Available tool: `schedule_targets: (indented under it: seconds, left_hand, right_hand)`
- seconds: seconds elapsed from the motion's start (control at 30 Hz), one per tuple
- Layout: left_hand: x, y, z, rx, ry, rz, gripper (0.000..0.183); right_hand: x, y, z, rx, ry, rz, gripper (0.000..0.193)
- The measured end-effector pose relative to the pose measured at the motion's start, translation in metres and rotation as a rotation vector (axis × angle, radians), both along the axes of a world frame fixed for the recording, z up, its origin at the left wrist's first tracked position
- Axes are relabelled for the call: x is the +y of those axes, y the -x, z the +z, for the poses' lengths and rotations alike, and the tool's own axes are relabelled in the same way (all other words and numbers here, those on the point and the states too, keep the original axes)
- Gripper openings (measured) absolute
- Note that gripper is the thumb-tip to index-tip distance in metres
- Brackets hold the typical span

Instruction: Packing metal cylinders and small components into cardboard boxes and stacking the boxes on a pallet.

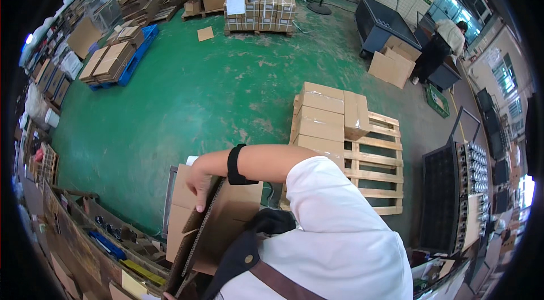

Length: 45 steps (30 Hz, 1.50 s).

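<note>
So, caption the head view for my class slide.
The right hand holds corrugated cardboard, with cartons on a wooden pallet beyond.

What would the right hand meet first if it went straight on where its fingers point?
The cardboard: the right hand points down along it and already seems to touch it, though depth is unclear.

Even, moderate brightness, glare at the right-hand windows (503, 77), pale sheen on the green floor (136, 124), fisheye-bent edges, black corners.
</note>
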State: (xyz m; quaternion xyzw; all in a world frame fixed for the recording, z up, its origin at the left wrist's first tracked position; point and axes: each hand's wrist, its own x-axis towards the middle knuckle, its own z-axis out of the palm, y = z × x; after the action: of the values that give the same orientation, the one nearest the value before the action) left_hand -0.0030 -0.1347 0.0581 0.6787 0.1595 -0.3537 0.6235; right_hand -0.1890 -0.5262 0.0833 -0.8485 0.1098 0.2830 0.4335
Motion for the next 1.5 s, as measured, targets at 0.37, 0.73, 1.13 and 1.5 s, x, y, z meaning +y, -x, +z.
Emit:
schedule_targets:
  seconds: [0.37, 0.73, 1.13, 1.5]
  left_hand:
    - [0.035, -0.035, 0.111, -0.125, -0.263, -0.693, 0.058]
    - [-0.069, 0.018, -0.017, -0.703, -0.818, -1.047, 0.094]
    - [-0.108, 0.025, -0.105, -1.467, 0.155, -1.883, 0.056]
    - [-0.005, 0.067, 0.046, -0.931, -0.403, -1.501, 0.050]
  right_hand:
    - [0.019, -0.009, 0.084, -0.294, 0.287, -0.258, 0.052]
    - [0.098, -0.052, -0.041, -0.485, 0.477, 0.263, 0.086]
    - [0.059, -0.134, 0.034, -0.716, -0.134, 0.068, 0.025]
    - [0.083, -0.093, -0.057, -0.420, 0.614, 0.692, 0.066]
